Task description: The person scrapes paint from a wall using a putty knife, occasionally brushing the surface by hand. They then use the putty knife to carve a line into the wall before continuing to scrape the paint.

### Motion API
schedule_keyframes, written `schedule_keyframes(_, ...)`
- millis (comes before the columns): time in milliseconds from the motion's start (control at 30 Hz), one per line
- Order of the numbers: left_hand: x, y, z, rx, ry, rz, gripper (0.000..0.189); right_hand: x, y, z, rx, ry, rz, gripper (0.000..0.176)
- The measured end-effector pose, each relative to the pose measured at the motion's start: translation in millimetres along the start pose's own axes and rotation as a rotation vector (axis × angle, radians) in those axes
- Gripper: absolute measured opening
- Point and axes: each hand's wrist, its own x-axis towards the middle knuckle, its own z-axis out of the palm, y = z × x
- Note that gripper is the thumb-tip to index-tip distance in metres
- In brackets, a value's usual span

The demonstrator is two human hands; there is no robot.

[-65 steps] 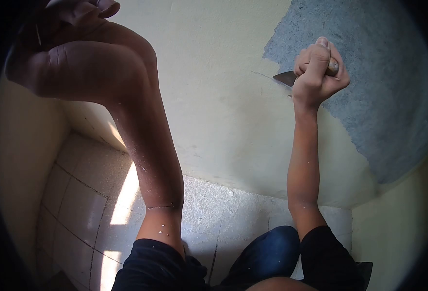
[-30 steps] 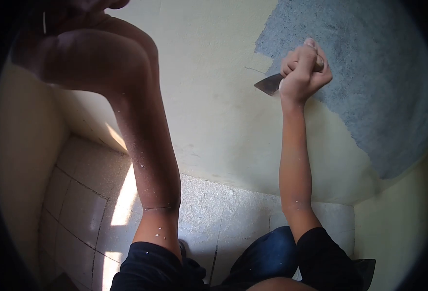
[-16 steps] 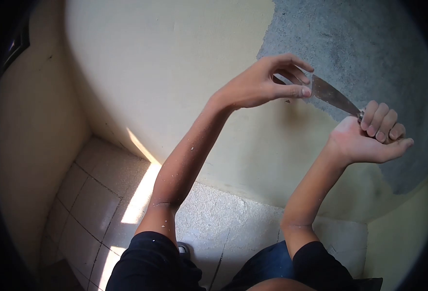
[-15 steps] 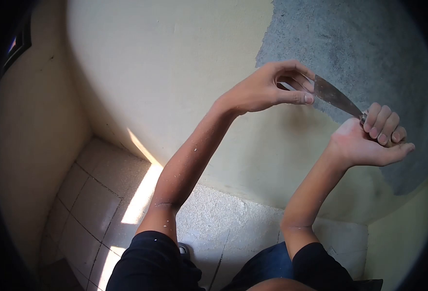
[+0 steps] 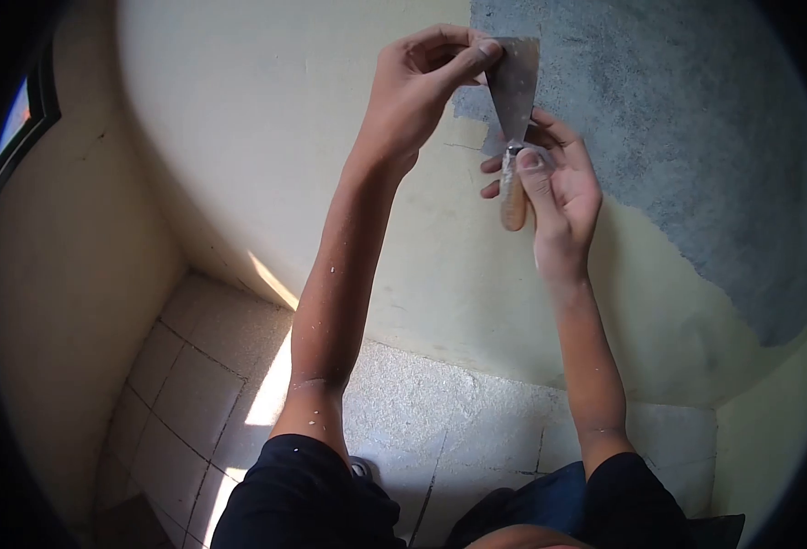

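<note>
A scraper (image 5: 516,87) with a broad metal blade and a wooden handle is upright in front of the wall, blade up. My left hand (image 5: 431,82) pinches the blade's upper left corner between thumb and fingers. Lower down, my right hand (image 5: 554,183) holds the scraper where blade and handle meet, thumb in front and fingers behind. Behind them the wall (image 5: 403,274) is pale yellow, with a large bare grey patch (image 5: 641,128) at the upper right.
Pale debris lies on the tiled floor (image 5: 422,393) along the wall's foot. A side wall (image 5: 65,238) at the left carries a dark-framed object (image 5: 33,119). A shoe (image 5: 359,467) shows beside my left sleeve.
Both hands have moved left and the scraper has turned from slanted to upright. My left fingers have closed on the blade's corner; my right hand's fist has loosened into a thumb-and-finger hold.
</note>
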Motion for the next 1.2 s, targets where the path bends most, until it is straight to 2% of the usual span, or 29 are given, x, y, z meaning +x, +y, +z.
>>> schedule_keyframes(67, -10, -5, 9, 0.086, -0.128, -0.092, 0.032, -13, 7, 7, 0.018, -0.076, 0.188, 0.046)
schedule_keyframes(233, -58, -42, 27, 0.013, -0.221, -0.386, 0.036, -45, 38, 5, 0.211, 0.01, 0.422, 0.028)
schedule_keyframes(267, -71, -53, 31, 0.041, -0.241, -0.344, 0.04, -50, 45, 4, 0.207, 0.044, 0.444, 0.028)
schedule_keyframes(333, -88, -46, 32, -0.101, -0.328, -0.753, 0.048, -57, 60, 2, 0.198, 0.109, 0.485, 0.027)
schedule_keyframes(467, -97, -59, 41, -0.297, -0.234, -0.798, 0.053, -65, 92, 11, 0.046, 0.293, 0.368, 0.03)
schedule_keyframes(533, -95, -60, 44, -0.335, -0.18, -0.814, 0.054, -61, 88, 10, 0.108, 0.282, 0.464, 0.03)
schedule_keyframes(633, -96, -58, 56, -0.398, 0.018, -0.846, 0.055, -58, 76, 11, 0.146, 0.286, 0.567, 0.03)
schedule_keyframes(733, -101, -70, 46, -0.327, -0.075, -0.77, 0.055, -58, 79, 14, 0.106, 0.291, 0.571, 0.031)
schedule_keyframes(1100, -100, -82, 45, -0.35, -0.021, -0.644, 0.052, -55, 91, 26, -0.117, 0.326, 0.432, 0.03)
schedule_keyframes(1200, -100, -82, 44, -0.346, -0.01, -0.641, 0.052, -55, 89, 27, -0.047, 0.334, 0.48, 0.03)
